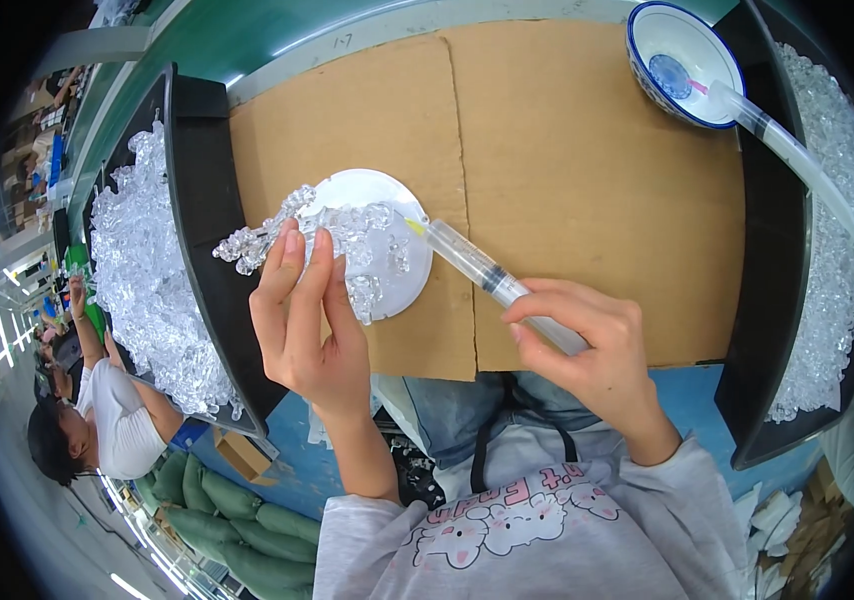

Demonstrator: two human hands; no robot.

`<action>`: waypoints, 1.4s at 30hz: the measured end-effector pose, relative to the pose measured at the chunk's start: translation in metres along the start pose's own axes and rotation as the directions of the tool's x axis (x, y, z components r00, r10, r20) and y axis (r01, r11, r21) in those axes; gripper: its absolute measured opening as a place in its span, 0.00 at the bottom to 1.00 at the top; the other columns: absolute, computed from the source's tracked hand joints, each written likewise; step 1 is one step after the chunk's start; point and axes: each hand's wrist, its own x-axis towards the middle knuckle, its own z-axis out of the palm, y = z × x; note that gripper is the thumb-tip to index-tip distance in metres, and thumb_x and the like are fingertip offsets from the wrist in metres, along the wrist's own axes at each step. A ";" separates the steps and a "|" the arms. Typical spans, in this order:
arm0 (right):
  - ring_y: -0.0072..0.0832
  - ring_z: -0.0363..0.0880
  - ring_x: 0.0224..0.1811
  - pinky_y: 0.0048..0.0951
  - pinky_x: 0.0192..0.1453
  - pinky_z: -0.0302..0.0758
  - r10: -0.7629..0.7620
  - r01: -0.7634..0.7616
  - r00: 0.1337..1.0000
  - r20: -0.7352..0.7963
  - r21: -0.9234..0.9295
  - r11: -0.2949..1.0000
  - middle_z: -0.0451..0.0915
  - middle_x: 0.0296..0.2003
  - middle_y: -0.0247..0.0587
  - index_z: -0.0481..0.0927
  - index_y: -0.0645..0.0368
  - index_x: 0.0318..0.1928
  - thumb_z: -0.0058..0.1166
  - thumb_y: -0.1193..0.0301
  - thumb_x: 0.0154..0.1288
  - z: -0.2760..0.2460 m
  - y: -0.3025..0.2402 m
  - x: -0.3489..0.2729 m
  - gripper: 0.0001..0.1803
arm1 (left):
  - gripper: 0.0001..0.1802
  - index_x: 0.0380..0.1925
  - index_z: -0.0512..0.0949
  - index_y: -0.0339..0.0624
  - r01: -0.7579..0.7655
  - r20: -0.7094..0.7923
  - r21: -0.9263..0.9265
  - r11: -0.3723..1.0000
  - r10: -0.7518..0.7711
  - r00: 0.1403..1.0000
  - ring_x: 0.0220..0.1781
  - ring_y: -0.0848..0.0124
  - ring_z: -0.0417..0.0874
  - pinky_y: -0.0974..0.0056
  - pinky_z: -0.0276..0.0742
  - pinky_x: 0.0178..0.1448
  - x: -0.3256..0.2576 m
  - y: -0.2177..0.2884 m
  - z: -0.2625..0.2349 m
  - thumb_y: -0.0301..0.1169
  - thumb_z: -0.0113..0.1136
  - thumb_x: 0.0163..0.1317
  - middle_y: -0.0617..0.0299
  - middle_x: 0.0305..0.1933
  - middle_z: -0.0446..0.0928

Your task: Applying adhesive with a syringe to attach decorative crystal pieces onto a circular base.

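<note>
My left hand (309, 325) has its fingers and thumb closed on a clear, knobbly plastic ornament piece (247, 245), held over the left side of a white round plate (409, 285). More clear pieces (365, 295) lie on the plate, partly behind my fingers. In my right hand (597, 345) is a clear syringe (482, 272), gripped by its rear part. It slants up and left, and its yellow needle tip (415, 227) reaches over the plate beside the clear pieces. Whether the tip touches one I cannot tell.
Black bins of clear pieces stand at left (209, 190) and right (747, 330) of the cardboard-covered table (587, 190). A white bowl with a blue rim (647, 65) sits back right, and a second syringe (797, 155) leans from it across the right bin. Far left, another person (122, 420) sits.
</note>
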 end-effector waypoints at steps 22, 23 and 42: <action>0.32 0.85 0.35 0.25 0.40 0.78 0.001 -0.001 1.000 0.000 0.067 0.998 0.84 0.36 0.47 0.83 0.61 0.31 0.61 0.81 0.46 -0.001 0.005 -0.001 0.08 | 0.15 0.39 0.83 0.35 0.045 0.029 -0.035 0.998 -0.044 0.999 0.49 0.60 0.83 0.62 0.83 0.53 0.000 0.002 0.000 0.12 0.63 0.51 0.57 0.38 0.75; 0.32 0.85 0.35 0.25 0.40 0.78 0.003 -0.003 1.000 0.002 0.069 0.998 0.84 0.36 0.47 0.83 0.61 0.31 0.61 0.81 0.46 -0.001 0.004 0.000 0.08 | 0.15 0.39 0.83 0.35 0.046 0.032 -0.032 0.998 -0.045 0.998 0.49 0.60 0.83 0.62 0.83 0.53 0.000 0.002 0.000 0.12 0.63 0.51 0.57 0.38 0.75; 0.33 0.85 0.35 0.25 0.41 0.78 0.020 -0.010 0.994 0.111 -0.088 0.996 0.84 0.34 0.46 0.82 0.63 0.31 0.61 0.81 0.46 -0.011 -0.017 0.014 0.07 | 0.14 0.38 0.83 0.36 0.072 0.006 -0.071 0.995 -0.072 0.997 0.48 0.62 0.83 0.63 0.81 0.52 -0.002 0.000 0.002 0.13 0.63 0.51 0.57 0.38 0.76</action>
